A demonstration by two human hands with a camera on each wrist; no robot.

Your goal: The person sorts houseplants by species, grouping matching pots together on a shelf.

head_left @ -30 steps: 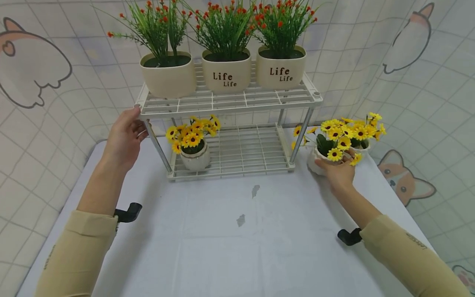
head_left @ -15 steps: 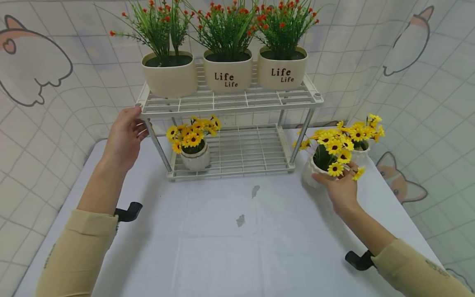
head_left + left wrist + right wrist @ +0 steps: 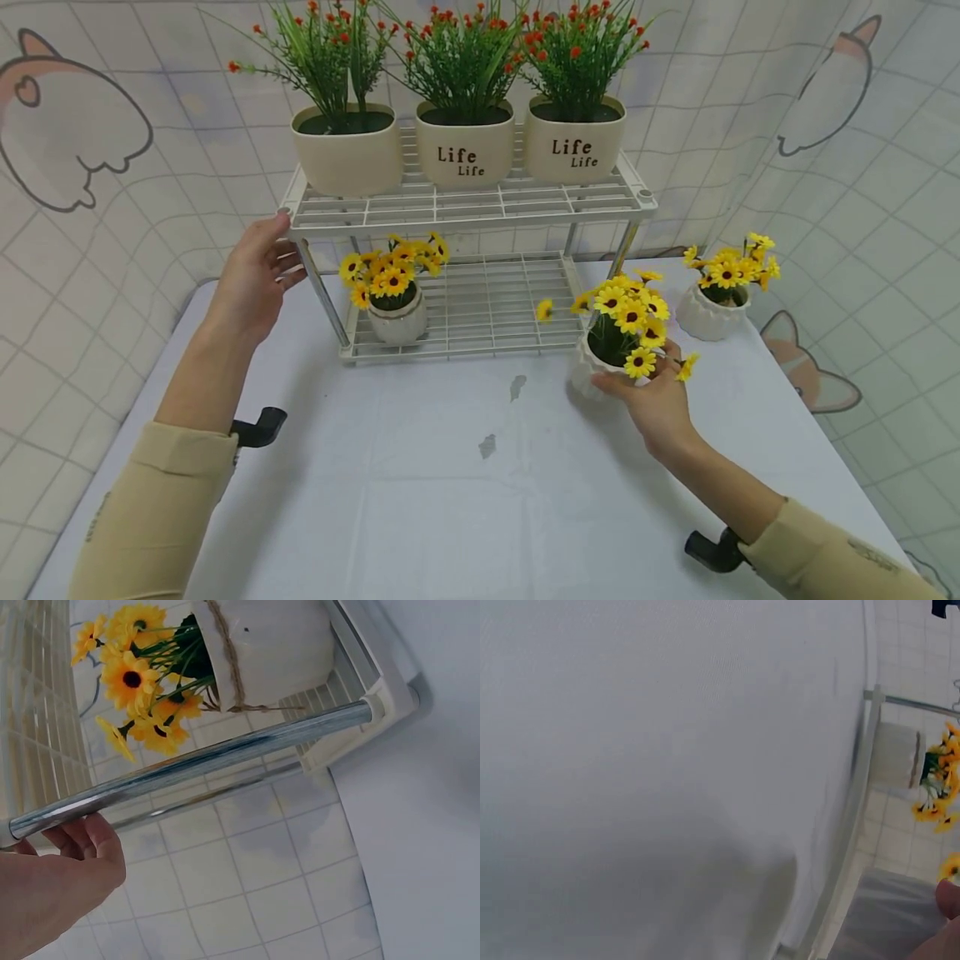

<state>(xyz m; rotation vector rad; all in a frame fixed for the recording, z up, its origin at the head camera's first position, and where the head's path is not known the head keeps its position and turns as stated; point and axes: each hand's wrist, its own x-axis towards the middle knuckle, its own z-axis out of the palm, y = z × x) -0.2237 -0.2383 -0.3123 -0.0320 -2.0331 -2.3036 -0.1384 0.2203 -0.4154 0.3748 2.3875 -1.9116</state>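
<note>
My right hand (image 3: pixel 660 408) grips a white flowerpot (image 3: pixel 587 373) of yellow daisies (image 3: pixel 630 315), thumb at its near side. The pot tilts leftward in front of the rack's right front post, its shadow showing on the cloth in the right wrist view. At the upper left corner of the white two-tier wire rack (image 3: pixel 480 223), my left hand (image 3: pixel 255 279) holds on, thumb on top and fingers bent behind the metal post (image 3: pixel 225 754). On the lower tier's left end stands another daisy pot (image 3: pixel 399 321), banded with twine (image 3: pixel 229 652).
Three cream planters (image 3: pixel 465 154) with red-flowered plants line the upper tier. A third daisy pot (image 3: pixel 712 315) stands on the table at the right. White cloth (image 3: pixel 420 500) covers the table, and a tile-patterned curtain (image 3: pixel 180 183) hangs behind and at both sides.
My right hand has carried its daisy pot leftward and toward me, away from the other pot at the right, over to the rack's right front post. The left hand keeps its place.
</note>
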